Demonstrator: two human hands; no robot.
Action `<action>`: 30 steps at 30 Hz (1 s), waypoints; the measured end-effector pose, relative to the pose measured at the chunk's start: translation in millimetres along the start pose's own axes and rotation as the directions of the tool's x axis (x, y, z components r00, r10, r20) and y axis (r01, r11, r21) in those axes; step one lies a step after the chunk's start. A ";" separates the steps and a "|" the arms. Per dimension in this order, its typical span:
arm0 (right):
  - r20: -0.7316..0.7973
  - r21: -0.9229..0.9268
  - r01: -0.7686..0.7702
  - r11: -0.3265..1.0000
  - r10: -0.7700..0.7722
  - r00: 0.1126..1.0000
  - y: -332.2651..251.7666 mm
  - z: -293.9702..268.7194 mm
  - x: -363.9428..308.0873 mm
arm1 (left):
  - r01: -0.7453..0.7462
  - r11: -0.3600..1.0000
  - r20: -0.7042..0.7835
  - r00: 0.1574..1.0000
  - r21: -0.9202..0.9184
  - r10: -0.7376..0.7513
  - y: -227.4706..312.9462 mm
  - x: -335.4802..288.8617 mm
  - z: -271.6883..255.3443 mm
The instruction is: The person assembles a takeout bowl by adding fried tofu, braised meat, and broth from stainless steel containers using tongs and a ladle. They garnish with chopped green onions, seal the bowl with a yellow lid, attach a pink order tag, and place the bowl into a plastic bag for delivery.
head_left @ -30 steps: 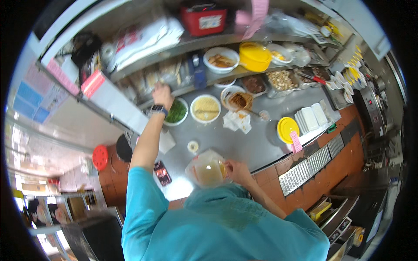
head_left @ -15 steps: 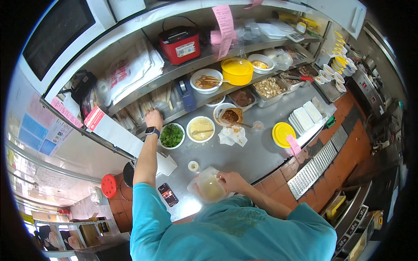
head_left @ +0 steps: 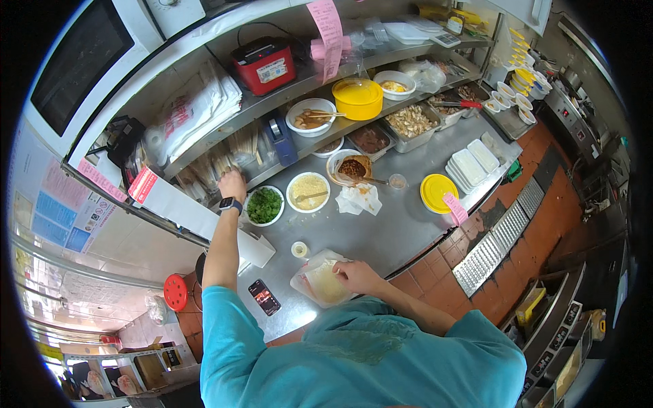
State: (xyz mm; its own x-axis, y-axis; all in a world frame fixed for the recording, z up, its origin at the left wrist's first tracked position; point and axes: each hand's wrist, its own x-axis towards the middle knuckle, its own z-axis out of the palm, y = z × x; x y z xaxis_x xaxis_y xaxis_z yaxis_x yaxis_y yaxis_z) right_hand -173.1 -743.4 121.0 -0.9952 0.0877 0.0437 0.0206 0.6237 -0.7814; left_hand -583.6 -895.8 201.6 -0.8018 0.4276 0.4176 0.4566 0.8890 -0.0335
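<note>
The right hand's [head_left: 357, 275] grip rests together on the thin, light clear plastic container [head_left: 320, 282] on the worktop [head_left: 388, 231]; best held by its rim. Left hand [head_left: 232, 183] reaches shelfward, its grip unclear.

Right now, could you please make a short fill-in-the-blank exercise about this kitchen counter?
1. The left hand reaches under the shelf and wears a ____ on its wrist.
2. The right hand rests on a clear plastic ____.
3. The bowl of chopped greens stands beside a bowl of ____ food.

Missing: watch; container; yellow
</note>
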 end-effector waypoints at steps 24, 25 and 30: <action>0.644 0.704 -0.644 0.299 0.113 0.756 -36.8 -7.8 -0.3 | 0.487 0.108 0.494 0.804 -0.866 0.330 150.7 -354.0 -131.7; 0.553 0.694 -0.608 0.386 0.255 0.793 -37.4 -8.7 -2.3 | 0.633 -0.043 0.572 0.725 -0.773 0.385 151.2 -355.4 -128.2; 0.364 0.729 -0.429 0.533 0.228 0.903 -36.3 -38.8 -8.1 | 0.584 -0.052 0.455 0.683 -0.810 0.571 147.0 -358.4 -120.9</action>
State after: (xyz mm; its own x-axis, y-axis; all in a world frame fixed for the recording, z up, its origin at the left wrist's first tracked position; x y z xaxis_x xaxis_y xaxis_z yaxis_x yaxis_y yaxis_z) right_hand -162.0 -736.7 173.2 -0.9287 -0.0613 -0.3657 0.3681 -0.2717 -0.8892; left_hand -182.4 -938.2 156.9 -0.4624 0.8743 -0.1473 -0.1793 0.0705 0.9813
